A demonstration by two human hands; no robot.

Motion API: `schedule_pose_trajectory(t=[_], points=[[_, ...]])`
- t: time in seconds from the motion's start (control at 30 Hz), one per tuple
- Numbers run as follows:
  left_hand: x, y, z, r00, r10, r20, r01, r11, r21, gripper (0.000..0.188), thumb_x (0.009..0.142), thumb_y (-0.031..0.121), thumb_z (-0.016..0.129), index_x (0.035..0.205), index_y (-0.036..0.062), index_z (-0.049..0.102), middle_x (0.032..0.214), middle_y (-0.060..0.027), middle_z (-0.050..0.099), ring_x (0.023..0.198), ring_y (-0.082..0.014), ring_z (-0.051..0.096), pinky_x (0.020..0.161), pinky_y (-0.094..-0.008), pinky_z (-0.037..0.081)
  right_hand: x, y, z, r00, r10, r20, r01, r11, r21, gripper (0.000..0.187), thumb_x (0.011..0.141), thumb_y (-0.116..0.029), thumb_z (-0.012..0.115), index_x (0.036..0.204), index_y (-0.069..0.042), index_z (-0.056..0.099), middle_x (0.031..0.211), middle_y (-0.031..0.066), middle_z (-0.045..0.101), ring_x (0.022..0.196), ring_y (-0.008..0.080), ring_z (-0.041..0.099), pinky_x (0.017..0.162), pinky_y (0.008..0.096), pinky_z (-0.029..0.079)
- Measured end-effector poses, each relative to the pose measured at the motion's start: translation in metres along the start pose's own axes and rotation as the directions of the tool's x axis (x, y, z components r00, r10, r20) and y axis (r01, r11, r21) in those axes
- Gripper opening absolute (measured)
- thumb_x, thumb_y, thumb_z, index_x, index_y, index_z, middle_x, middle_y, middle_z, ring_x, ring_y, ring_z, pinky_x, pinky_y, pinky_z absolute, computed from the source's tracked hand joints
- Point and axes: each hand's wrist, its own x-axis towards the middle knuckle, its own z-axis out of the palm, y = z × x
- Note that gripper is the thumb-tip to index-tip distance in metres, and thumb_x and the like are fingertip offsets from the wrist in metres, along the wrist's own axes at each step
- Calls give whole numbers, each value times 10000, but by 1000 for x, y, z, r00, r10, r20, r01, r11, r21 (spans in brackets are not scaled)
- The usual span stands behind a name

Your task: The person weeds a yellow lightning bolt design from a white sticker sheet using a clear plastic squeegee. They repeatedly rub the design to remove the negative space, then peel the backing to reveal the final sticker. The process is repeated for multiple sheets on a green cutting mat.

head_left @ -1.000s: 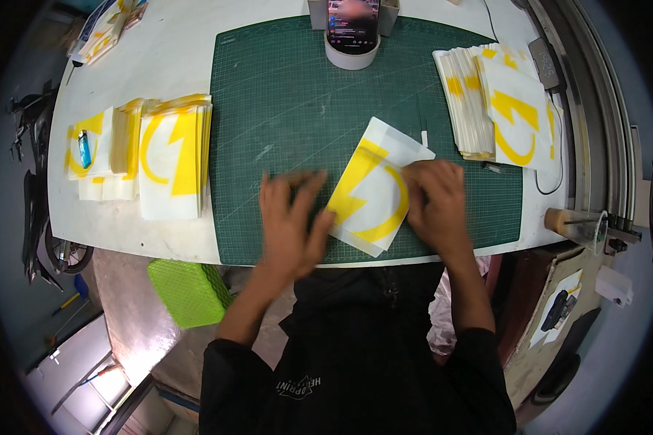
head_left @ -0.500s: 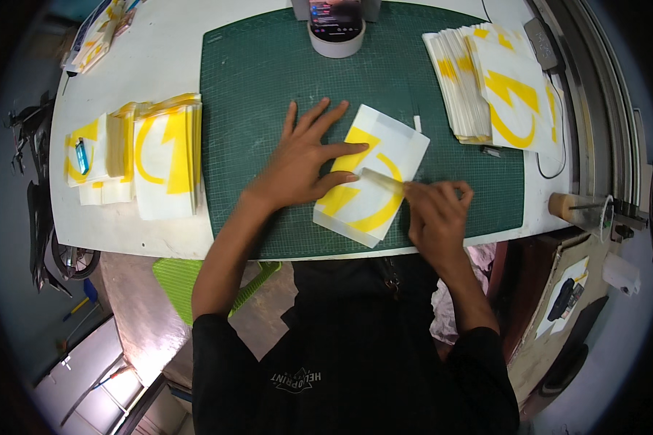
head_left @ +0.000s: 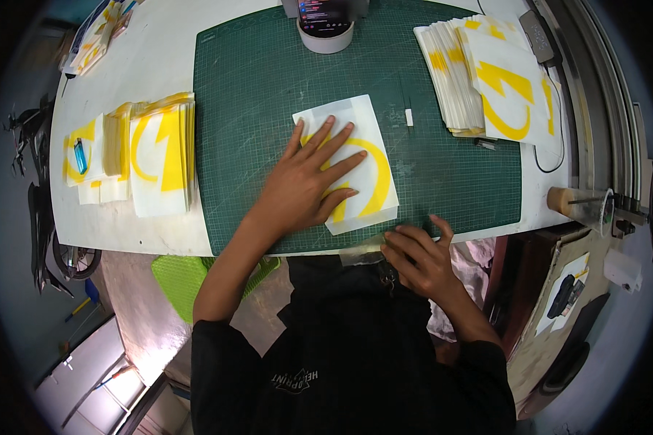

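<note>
My left hand (head_left: 315,170) lies flat with fingers spread on a white sheet (head_left: 386,199) printed with a yellow curved design. Beneath it is a green gridded cutting mat (head_left: 254,87). At the mat's front edge, my right hand (head_left: 421,257) is bent around the end of a translucent flat piece (head_left: 361,252), which looks like a thin scraper. Its fingertips partly hide the grip. The piece sits just below the sheet's near corner, apart from it.
Stacks of similar yellow-and-white sheets stand at left (head_left: 163,156) and far right (head_left: 504,87). A blue lighter (head_left: 80,156) rests on the left pile. A phone (head_left: 325,16) stands in a round holder at the back. A clear cup (head_left: 588,205) is at the right edge.
The sheet has turned, its far end swinging left. My left hand has flattened over it. My right hand has drawn the translucent piece off the sheet toward the front edge.
</note>
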Motion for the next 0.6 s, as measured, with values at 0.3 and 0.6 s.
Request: schedule_pose_trajectory(t=[0.3,0.6], points=[[-3,-10,10,999,17,28,-13,994,-113,486,984,372,692,1439,204,671,1672,-126,436,1589,-366,316,1300,-631,161,39,28,13,999,33,-41,-31,998,55,376,781,-51,840,1136,-167,796,1012,15,662,931,204,655,1083,549,359],[-5,-21,9,997,39,65,-23,974,-225,617,1014,566,533,1469,165,651,1695,-138,394,1604,-385,267,1312,-629,80,64,30,24,994,112,-16,-109,985,136,363,891,-176,806,1249,-136,765,993,41,627,916,213,616,976,512,361]])
